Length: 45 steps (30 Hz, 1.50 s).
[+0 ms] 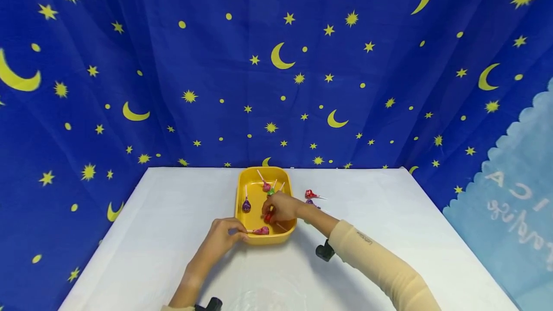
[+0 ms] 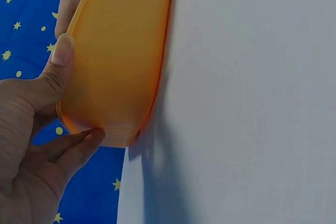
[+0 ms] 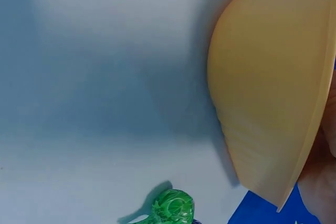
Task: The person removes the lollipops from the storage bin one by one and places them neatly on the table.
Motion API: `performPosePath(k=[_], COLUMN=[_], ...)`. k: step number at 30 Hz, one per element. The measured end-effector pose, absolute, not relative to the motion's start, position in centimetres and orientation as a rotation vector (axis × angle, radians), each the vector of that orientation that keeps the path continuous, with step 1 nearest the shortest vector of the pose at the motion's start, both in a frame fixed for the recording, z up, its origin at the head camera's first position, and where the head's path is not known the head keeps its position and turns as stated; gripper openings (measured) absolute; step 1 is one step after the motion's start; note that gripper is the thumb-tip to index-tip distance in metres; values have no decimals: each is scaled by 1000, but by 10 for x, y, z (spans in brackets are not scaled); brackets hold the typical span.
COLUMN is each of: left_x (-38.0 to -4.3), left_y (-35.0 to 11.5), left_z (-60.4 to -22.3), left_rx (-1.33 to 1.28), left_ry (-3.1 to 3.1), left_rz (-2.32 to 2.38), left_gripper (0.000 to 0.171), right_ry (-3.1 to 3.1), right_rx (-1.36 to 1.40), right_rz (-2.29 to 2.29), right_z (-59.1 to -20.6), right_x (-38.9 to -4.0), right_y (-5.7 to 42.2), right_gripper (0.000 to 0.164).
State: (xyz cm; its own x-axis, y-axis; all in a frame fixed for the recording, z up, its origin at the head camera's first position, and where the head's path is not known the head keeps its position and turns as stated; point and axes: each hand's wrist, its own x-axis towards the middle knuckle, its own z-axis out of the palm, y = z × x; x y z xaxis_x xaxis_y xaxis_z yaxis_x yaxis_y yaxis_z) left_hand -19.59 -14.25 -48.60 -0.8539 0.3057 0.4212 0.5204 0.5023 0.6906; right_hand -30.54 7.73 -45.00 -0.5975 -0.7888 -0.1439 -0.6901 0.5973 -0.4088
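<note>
A yellow plastic tub [image 1: 239, 191] stands on the white table with several wrapped lollipops in it. My left hand [image 1: 222, 233] grips its front left rim; in the left wrist view the thumb [image 2: 62, 51] lies at the rim and other fingers touch the outer wall. Inside the tub, my right hand [image 1: 282, 205] pinches a red lollipop [image 1: 268, 217], partly covered by the fingers. A purple lollipop [image 1: 246, 206] lies along the left side, a pink one [image 1: 261, 231] at the front. Toward the back are another pink lollipop [image 1: 266, 186] and a green one [image 1: 271, 191].
To the tub's right, a red lollipop [image 1: 309, 194] and a purple one [image 1: 311, 202] lie on the table [image 1: 367, 196]. The right wrist view shows a green lollipop [image 3: 174, 206] on the table beside the tub. A blue star-patterned cloth [image 1: 242, 80] hangs behind.
</note>
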Motion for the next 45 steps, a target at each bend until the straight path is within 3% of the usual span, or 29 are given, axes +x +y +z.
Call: performPosePath(k=[15, 28, 45], left_x=[-192, -192, -192], left_y=[-143, -142, -143], left_z=[-488, -492, -487], left_rx=[-678, -677, -628], left_ry=[-2520, -2521, -2545], left_rz=[-1261, -1267, -1275], left_gripper=[6, 8, 7], right_ry=[2525, 2515, 2555], right_rx=[-1396, -1161, -1064], right_rz=[-838, -1185, -1164], right_z=[-453, -423, -418], right_x=[-301, -300, -306], right_y=[89, 107, 172], right_gripper=[23, 29, 23])
